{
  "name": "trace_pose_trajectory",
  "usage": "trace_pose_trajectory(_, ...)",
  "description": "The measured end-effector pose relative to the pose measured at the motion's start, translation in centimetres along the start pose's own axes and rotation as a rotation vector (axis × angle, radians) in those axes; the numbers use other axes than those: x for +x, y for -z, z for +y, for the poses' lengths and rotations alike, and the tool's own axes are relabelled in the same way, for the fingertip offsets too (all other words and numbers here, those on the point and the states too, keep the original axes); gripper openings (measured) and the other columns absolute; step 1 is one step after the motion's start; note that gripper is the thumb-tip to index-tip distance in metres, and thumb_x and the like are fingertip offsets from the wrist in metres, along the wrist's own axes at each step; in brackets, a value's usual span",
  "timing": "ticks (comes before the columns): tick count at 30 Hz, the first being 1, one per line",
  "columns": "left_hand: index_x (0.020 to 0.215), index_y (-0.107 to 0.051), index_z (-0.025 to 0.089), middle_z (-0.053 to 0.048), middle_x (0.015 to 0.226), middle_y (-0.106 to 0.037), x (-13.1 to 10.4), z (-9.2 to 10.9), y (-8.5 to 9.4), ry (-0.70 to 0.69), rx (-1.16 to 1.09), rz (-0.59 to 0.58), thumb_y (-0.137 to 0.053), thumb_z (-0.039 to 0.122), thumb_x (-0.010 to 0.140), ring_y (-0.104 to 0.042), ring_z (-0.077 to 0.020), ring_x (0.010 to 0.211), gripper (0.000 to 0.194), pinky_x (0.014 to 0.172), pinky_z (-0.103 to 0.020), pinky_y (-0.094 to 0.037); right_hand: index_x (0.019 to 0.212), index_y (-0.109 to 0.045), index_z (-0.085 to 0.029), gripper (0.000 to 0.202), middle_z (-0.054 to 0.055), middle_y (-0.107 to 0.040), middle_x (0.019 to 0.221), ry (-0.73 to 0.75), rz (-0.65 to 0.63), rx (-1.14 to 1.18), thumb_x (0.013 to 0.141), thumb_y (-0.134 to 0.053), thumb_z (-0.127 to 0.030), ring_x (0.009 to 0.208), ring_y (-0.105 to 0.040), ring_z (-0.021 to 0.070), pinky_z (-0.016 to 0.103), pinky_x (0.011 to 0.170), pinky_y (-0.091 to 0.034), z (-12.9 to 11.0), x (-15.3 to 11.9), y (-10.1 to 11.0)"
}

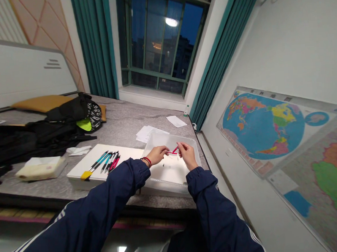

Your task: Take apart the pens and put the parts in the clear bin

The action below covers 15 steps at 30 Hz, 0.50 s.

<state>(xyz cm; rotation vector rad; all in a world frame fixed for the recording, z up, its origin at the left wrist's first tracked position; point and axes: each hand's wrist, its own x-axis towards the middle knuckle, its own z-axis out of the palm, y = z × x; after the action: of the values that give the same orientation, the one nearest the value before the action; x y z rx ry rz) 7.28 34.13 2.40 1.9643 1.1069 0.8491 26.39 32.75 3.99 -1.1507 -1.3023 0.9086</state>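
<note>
Above a translucent plastic tray (157,183), my left hand (158,154) has its fingers pinched at the left end of a red pen part (172,152). My right hand (187,154) pinches a second red piece (176,148), which slants up towards its fingertips. The two red pieces meet or cross between the hands; which, I cannot tell. A few tiny dark parts lie on the tray's bright floor. Left of the tray, several pens (105,161) in blue, black and red lie side by side on a white box (96,178), near a yellow piece (86,175).
Papers (148,133) and another sheet (176,121) lie behind the tray. A small bottle (186,110) stands at the back right corner. On the left are a tissue pack (41,168) and black bags (29,140). A wall with maps (265,124) rises on the right.
</note>
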Motion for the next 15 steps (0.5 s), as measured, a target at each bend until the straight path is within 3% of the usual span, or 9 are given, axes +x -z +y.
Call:
trace_pose_trajectory(5, 0.117, -0.058, 0.018, -0.007, 0.090, -0.074, -0.2, 0.9, 0.3, 0.002, -0.003, 0.127, -0.039, 0.036, 0.092, -0.062, -0.0146, 0.065, 0.036, 0.067, -0.028, -0.051, 0.110, -0.064, -0.011, 0.051, -0.005, -0.054, 0.052, 0.047, -0.028, -0.196, 0.074, -0.064, -0.047, 0.043, -0.047, 0.0104, 0.024, 0.047, -0.041, 0.9, 0.1, -0.1)
trace_pose_trajectory(9, 0.119, -0.054, 0.019, -0.006, 0.087, -0.073, -0.4, 1.6, 0.8, 0.018, -0.097, 0.198, -0.029, 0.048, 0.096, -0.060, -0.0137, 0.061, 0.045, 0.066, -0.027, -0.049, 0.089, -0.068, -0.013, 0.034, -0.002, -0.057, 0.053, 0.002, -0.087, -0.307, 0.078, -0.060, -0.045, 0.045, -0.051, 0.0113, 0.023, 0.048, -0.042, 1.8, 0.2, 0.0)
trace_pose_trajectory(15, 0.108, -0.059, 0.017, -0.006, 0.079, -0.072, -0.4, 1.6, 1.0, 0.049, -0.172, 0.243, -0.024, 0.055, 0.095, -0.057, -0.0128, 0.054, 0.053, 0.059, -0.026, -0.047, 0.079, -0.070, -0.016, 0.018, 0.000, -0.061, 0.053, -0.097, -0.386, -0.476, 0.077, -0.066, -0.033, 0.043, -0.053, 0.0099, 0.020, 0.046, -0.040, 2.5, -0.5, -0.3)
